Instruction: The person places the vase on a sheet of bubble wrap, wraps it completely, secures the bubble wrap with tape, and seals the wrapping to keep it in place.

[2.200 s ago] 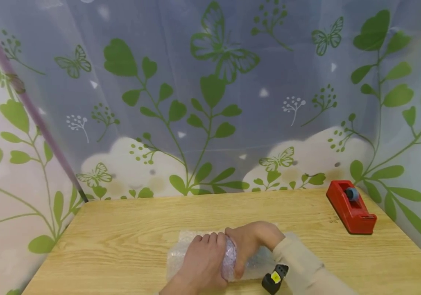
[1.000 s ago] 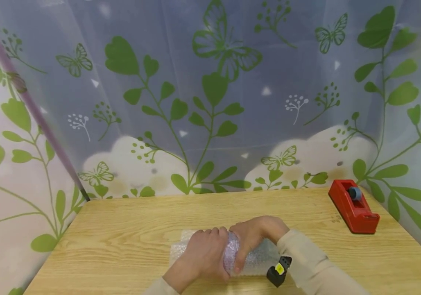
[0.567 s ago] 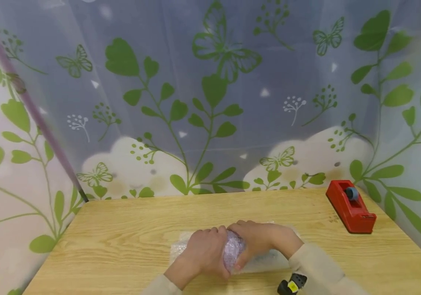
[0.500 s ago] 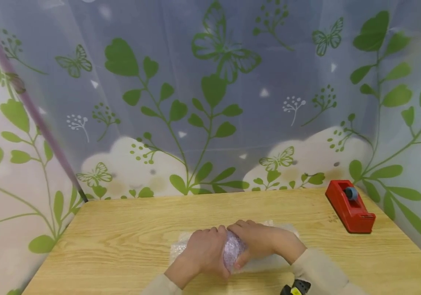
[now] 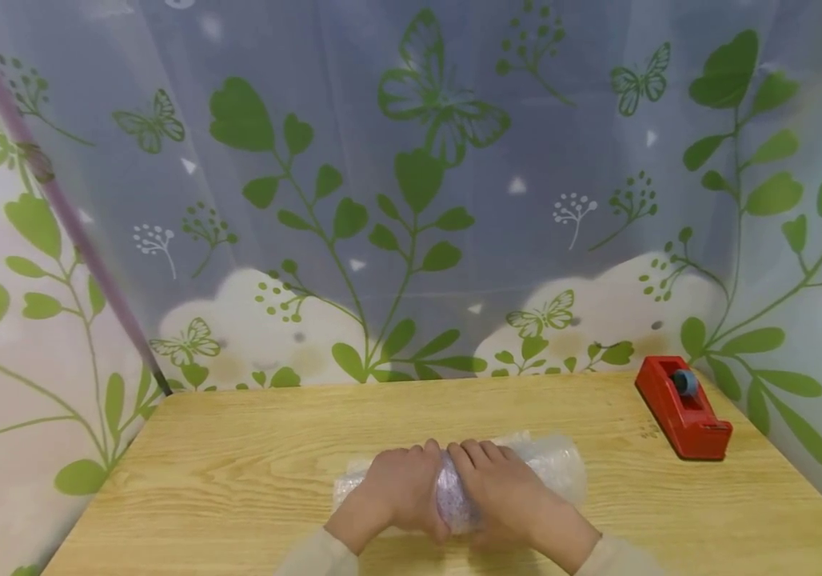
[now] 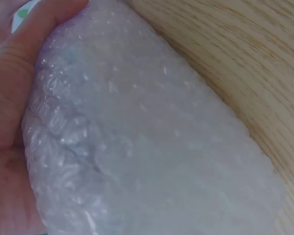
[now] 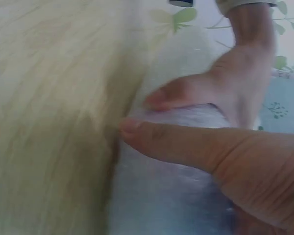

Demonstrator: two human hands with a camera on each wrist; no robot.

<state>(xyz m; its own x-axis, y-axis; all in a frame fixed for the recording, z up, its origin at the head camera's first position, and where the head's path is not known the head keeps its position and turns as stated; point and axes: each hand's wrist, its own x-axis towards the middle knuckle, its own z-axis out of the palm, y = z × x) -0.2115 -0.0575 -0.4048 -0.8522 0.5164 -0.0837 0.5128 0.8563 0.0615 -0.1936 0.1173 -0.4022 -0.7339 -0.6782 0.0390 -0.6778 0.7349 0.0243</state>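
Across the front of the table lies a bundle rolled in clear bubble wrap (image 5: 456,494), purple showing through its middle. My left hand (image 5: 404,490) grips it left of that purple part, fingers over the far side and thumb on the near side. Close beside it, my right hand (image 5: 503,490) wraps over the roll from the right. The right wrist view has the right thumb (image 7: 171,144) along the near face, close to the left thumb (image 7: 179,93). Puffy wrap (image 6: 161,127) fills the left wrist view. What the wrap encloses is hidden.
A red tape dispenser (image 5: 683,408) with a roll of tape (image 5: 686,382) stands at the back right of the wooden table (image 5: 253,448). A printed curtain (image 5: 296,200) with leaves and butterflies hangs behind and at both sides.
My right hand has turned over the roll, its fingers now lying across the top, and the black wrist device has left the head view. My left hand keeps its hold in nearly the same place.
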